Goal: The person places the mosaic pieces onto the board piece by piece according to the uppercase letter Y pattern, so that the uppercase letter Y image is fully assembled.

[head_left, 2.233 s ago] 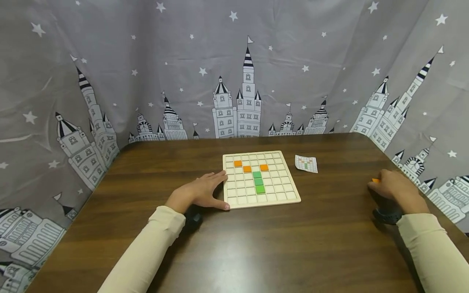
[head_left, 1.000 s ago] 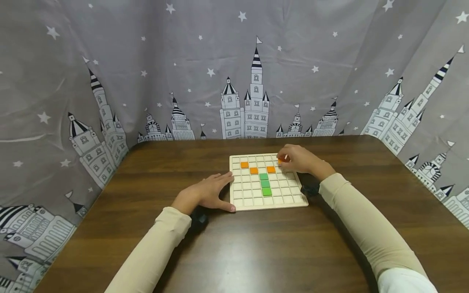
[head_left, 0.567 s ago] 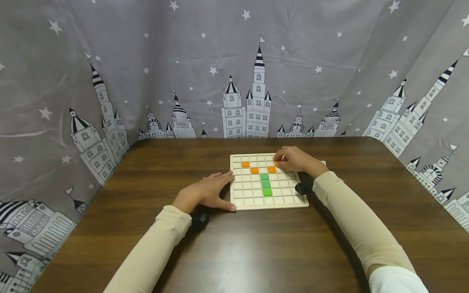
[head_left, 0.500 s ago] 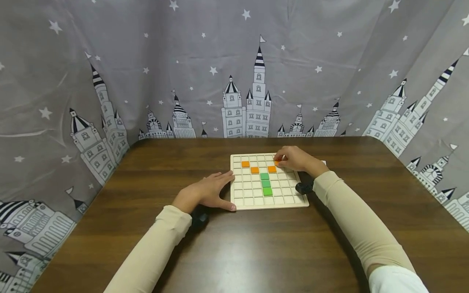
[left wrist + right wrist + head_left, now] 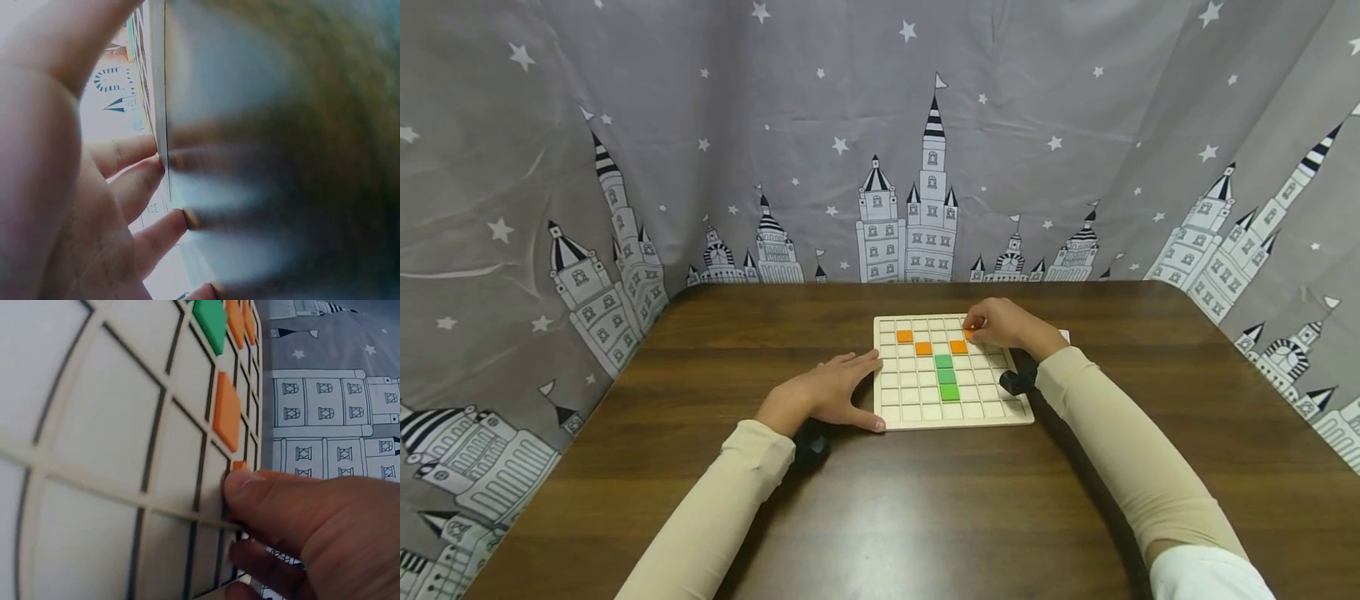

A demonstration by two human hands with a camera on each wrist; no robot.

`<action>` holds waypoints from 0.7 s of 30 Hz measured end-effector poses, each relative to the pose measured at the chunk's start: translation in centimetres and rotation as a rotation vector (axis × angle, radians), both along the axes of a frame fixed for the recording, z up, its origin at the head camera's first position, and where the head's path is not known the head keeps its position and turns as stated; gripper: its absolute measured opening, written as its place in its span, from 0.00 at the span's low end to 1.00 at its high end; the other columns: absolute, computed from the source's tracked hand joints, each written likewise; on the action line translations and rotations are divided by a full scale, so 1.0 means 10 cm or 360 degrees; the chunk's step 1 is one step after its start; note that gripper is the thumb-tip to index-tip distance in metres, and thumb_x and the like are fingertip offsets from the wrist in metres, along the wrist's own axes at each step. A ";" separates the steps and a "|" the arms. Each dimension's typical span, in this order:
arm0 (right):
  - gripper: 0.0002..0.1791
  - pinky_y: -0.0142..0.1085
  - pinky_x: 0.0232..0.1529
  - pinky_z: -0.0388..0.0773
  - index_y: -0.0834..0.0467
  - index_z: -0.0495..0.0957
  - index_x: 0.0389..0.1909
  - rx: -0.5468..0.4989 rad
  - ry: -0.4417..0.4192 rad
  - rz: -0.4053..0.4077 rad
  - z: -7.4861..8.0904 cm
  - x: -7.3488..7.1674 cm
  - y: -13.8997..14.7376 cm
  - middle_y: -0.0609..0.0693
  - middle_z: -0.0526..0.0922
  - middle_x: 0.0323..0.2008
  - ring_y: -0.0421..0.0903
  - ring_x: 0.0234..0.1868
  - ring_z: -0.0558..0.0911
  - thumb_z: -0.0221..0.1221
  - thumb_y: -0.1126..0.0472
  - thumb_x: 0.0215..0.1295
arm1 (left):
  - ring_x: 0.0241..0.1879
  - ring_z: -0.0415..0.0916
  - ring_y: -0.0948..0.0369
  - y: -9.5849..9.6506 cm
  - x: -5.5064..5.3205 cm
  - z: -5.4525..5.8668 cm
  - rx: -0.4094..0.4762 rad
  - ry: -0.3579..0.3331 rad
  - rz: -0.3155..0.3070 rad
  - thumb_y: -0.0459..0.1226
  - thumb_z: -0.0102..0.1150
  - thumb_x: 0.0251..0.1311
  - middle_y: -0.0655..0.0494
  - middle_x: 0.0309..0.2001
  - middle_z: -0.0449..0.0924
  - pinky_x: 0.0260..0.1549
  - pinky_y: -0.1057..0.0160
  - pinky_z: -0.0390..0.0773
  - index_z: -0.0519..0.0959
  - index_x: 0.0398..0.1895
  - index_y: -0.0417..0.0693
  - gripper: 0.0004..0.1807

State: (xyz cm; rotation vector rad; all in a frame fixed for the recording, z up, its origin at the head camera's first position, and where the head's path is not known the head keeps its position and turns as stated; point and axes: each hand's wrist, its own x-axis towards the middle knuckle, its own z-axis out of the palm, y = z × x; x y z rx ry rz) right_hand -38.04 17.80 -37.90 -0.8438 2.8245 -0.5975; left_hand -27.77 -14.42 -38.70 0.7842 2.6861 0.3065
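Observation:
A pale wooden grid board (image 5: 913, 412) lies on the brown table. Three orange tiles and three green ones sit in its cells, among them an orange tile (image 5: 958, 347) and a green tile (image 5: 950, 392). My right hand (image 5: 1003, 322) pinches another orange tile (image 5: 239, 465) at a cell in the board's upper right; thumb and fingers cover most of that tile. Along the board's left edge rests my left hand (image 5: 831, 393), fingers spread, with thumb near the lower left corner. In the left wrist view the fingertips (image 5: 150, 142) touch the board's side.
A printed card (image 5: 1064, 335) pokes out behind the right wrist, mostly hidden. The wooden table (image 5: 880, 500) reaches back to a grey curtain (image 5: 760, 108) with castles and stars. Each wrist wears a black camera, such as the right one (image 5: 1017, 382).
My right hand has come from the table's right side to the board, bringing the orange tile. Over the last half second it stays nearly still there. The left hand keeps its place.

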 end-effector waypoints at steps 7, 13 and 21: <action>0.11 0.49 0.51 0.78 0.63 0.84 0.49 0.0107 -0.0084 -0.0080 0.07 0.02 -0.08 0.55 0.84 0.42 0.53 0.47 0.81 0.66 0.67 0.67 | 0.77 0.44 0.44 -0.01 0.00 0.00 0.0004 0.0006 -0.0005 0.65 0.67 0.55 0.53 0.81 0.44 0.69 0.34 0.51 0.53 0.81 0.47 0.58; 0.09 0.48 0.50 0.78 0.63 0.85 0.45 0.0154 -0.0071 -0.0144 0.08 0.04 -0.11 0.54 0.84 0.40 0.53 0.44 0.81 0.66 0.68 0.65 | 0.78 0.44 0.44 0.00 0.01 0.02 0.0000 -0.0003 -0.0012 0.65 0.67 0.54 0.52 0.81 0.44 0.69 0.35 0.51 0.53 0.81 0.47 0.59; 0.10 0.49 0.52 0.78 0.62 0.86 0.47 0.0186 -0.0046 -0.0182 0.09 0.06 -0.16 0.55 0.86 0.43 0.53 0.47 0.82 0.67 0.68 0.65 | 0.78 0.43 0.44 -0.01 0.00 0.02 -0.0003 -0.0009 -0.0010 0.66 0.67 0.54 0.52 0.81 0.43 0.69 0.34 0.50 0.53 0.81 0.47 0.59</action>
